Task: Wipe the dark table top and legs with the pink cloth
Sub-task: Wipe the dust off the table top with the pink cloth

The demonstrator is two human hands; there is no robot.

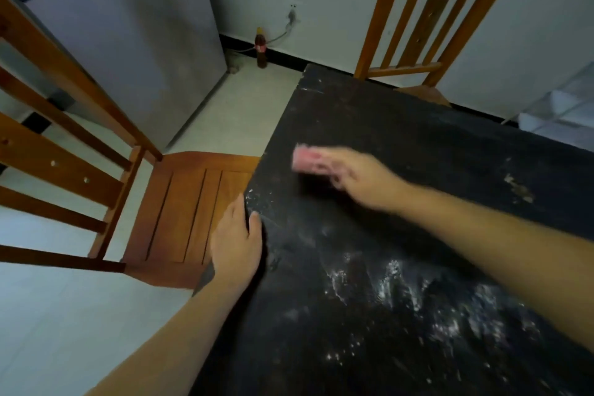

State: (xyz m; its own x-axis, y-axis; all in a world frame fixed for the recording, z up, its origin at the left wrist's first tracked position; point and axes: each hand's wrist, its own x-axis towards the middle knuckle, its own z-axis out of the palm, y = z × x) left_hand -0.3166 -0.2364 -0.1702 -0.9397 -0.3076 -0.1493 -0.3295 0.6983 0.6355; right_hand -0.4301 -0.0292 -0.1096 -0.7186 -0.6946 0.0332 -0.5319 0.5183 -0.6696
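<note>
Closest to me, the dark surface (401, 267) filled the lower right of the view, its near part dusted with white powdery streaks (395, 286). I took that surface as my landmark.

At its left edge, my left hand (236, 241) was clamped on the rim, thumb lying on top and the fingers wrapped down over the side, grasping only the edge itself. Just beyond the left edge, a wooden chair (189, 212) stood with its slatted seat pushed up against the surface, its backrest reaching further left.

Further in, my right arm crossed over the top from the right, and my right hand (356, 177) pressed down toward the far left part of the surface. It was clenched on the pink cloth (310, 161), which stuck out past the fingers on the left side and lay against the top. The hand and cloth were blurred, so I could not make out the finger placement. To the right of that hand, a pale scuffed patch (519, 188) marked the top.

Past the far edge of the surface, a second wooden chair (427, 19) stood against the white wall. Beyond the far left corner, a brown bottle (261, 47) with a red label stood on the floor by the baseboard, beside a tall grey cabinet (128, 42).
</note>
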